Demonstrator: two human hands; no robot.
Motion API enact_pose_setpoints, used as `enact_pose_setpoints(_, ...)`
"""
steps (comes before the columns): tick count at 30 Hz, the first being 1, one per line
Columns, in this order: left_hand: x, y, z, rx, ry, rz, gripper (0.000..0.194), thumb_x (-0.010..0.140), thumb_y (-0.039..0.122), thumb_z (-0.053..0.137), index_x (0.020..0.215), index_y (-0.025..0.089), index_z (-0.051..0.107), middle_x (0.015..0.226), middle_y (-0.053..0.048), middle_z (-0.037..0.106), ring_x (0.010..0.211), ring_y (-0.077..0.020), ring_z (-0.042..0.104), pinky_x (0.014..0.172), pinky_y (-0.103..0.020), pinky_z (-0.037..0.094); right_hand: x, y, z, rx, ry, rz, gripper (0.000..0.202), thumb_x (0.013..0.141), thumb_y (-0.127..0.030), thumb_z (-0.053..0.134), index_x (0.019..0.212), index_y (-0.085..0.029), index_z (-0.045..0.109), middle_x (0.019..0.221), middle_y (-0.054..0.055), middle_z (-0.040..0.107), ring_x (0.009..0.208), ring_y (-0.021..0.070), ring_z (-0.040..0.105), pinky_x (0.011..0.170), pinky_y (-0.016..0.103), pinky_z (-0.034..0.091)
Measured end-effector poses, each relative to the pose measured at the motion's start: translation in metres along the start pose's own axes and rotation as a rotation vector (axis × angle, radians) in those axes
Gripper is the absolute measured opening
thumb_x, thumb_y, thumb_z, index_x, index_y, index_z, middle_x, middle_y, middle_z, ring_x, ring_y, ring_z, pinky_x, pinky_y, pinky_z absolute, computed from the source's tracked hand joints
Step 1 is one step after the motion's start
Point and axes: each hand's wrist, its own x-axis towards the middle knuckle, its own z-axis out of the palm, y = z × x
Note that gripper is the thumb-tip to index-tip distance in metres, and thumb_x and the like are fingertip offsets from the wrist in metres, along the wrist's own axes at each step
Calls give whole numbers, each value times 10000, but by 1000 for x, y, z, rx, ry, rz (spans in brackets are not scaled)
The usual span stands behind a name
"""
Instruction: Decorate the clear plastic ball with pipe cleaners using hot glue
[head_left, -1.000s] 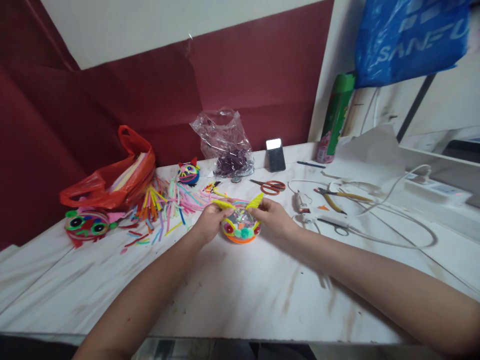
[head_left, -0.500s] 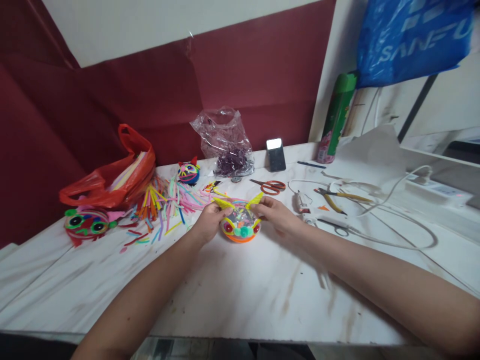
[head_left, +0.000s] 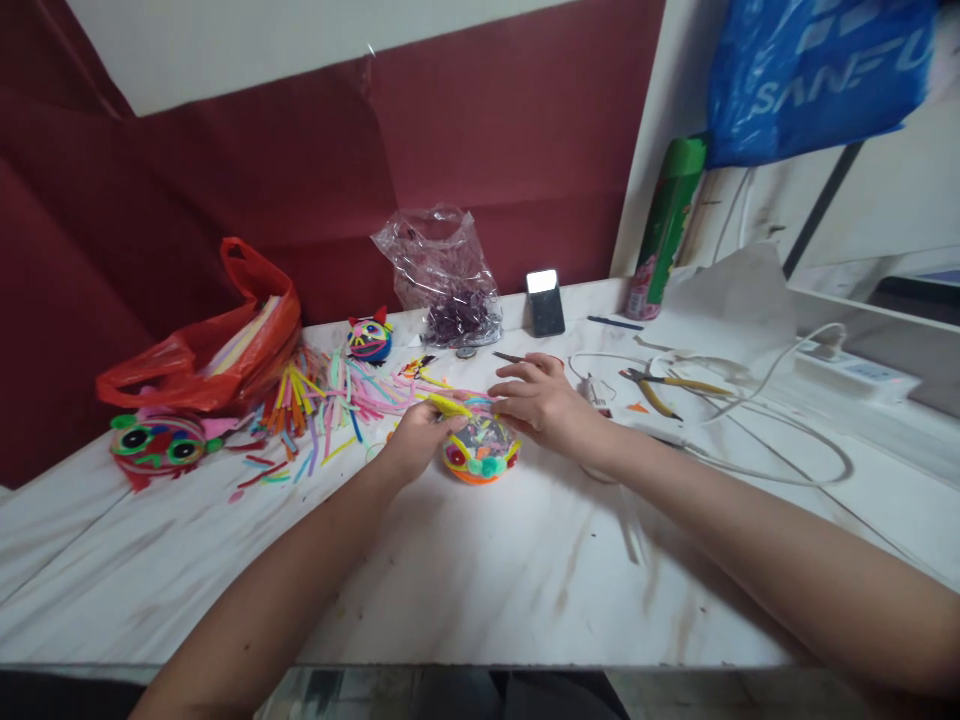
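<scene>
Pinching the yellow ear [head_left: 448,405] between thumb and fingers, your left hand [head_left: 421,440] is closed on the left side of the round craft figure [head_left: 480,466], which sits in front of you near the middle of the bench [head_left: 465,590]. Your right hand [head_left: 551,408] lies at the figure's other side, its fingers partly spread and stretched over the top edge; whether they have hold of anything, you cannot tell from this view. The figure's red eyes and green nose face you above an orange base. Just beyond your right hand pokes the blade of the scissors [head_left: 507,357] (your hand hides most of the handles), and to its right lie the glue gun [head_left: 598,390] and the yellow-handled pliers [head_left: 660,390] among white cable. On your left, loose fuzzy stems [head_left: 300,392] spill beside the red bag [head_left: 217,350], with a striped figure [head_left: 161,447] in front of it. Farther back stand a small blue figure [head_left: 370,342], a clear bag [head_left: 457,315] and a black device [head_left: 546,308]; at the far right rises a green can [head_left: 667,225].
</scene>
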Motion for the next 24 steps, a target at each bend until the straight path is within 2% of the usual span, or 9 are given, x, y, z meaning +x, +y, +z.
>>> enact_pose_setpoints(6, 4, -3, -3, 23, 7, 15, 436, 585, 281, 784, 986, 167, 656, 867, -8, 635, 791, -147, 573, 770, -292, 447, -2, 2, 7, 42, 0, 0, 221, 898, -128, 508, 855, -229, 700, 855, 37, 747, 916, 198, 612, 1029, 486, 238)
enact_pose_setpoints(11, 7, -6, -6, 37, 8, 17, 441, 600, 297, 778, 1003, 159, 666, 866, -19, 638, 805, -155, 573, 773, -297, 451, 1, -2, 10, 63, 10, 35, 249, 893, -133, 475, 836, -223, 700, 834, 50, 737, 840, 182, 620, 1048, 492, 247)
enact_pose_setpoints(18, 6, -7, -6, -8, -14, -4, 433, 580, 272, 795, 976, 160, 659, 895, -17, 640, 834, -156, 583, 808, -304, 459, 3, -8, 6, 97, -4, 126, 198, 856, -138, 516, 754, -202, 674, 831, 55, 728, 820, 183, 624, 1033, 487, 263)
enact_pose_setpoints(24, 4, -5, -5, 9, -7, -3, 446, 582, 296, 793, 982, 158, 653, 883, -24, 666, 851, -183, 601, 829, -335, 452, 2, -6, 8, 118, -34, 161, 185, 857, -145, 523, 765, -205, 672, 856, 56, 729, 864, 197, 626, 1036, 492, 251)
